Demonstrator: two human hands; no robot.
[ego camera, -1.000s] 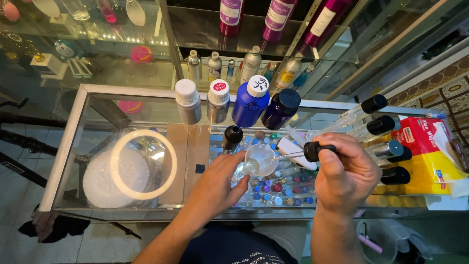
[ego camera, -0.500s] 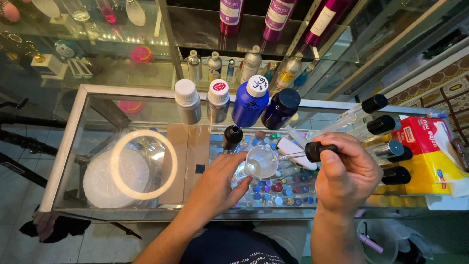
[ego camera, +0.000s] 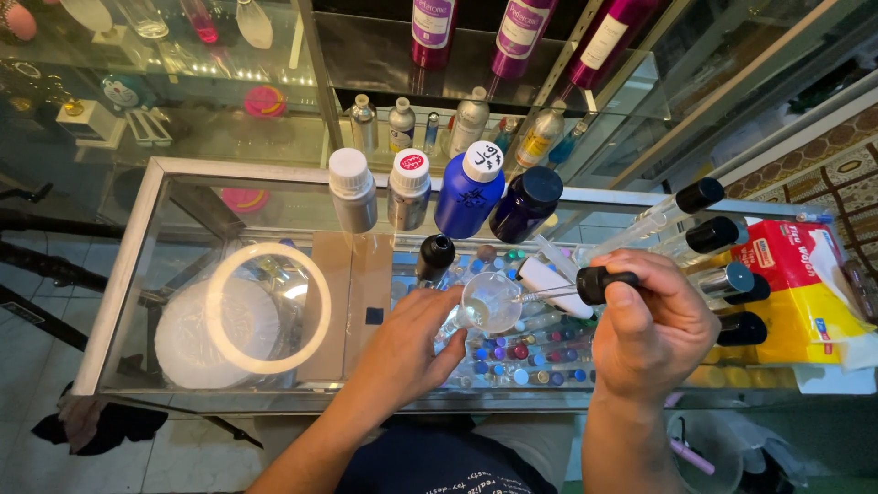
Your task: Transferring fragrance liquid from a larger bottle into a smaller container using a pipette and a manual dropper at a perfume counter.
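two bare arms with no sleeves. the left hand and the right hand wear no rings or gloves. below the fingers sits dark blue clothing.

free: glass top left | blocked: bottles behind, droppers right

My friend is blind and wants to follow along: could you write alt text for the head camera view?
Seen from above, a person's right hand holds a black-capped dropper over a small clear cup that the left hand steadies on a glass counter, with a row of capped bottles standing behind.
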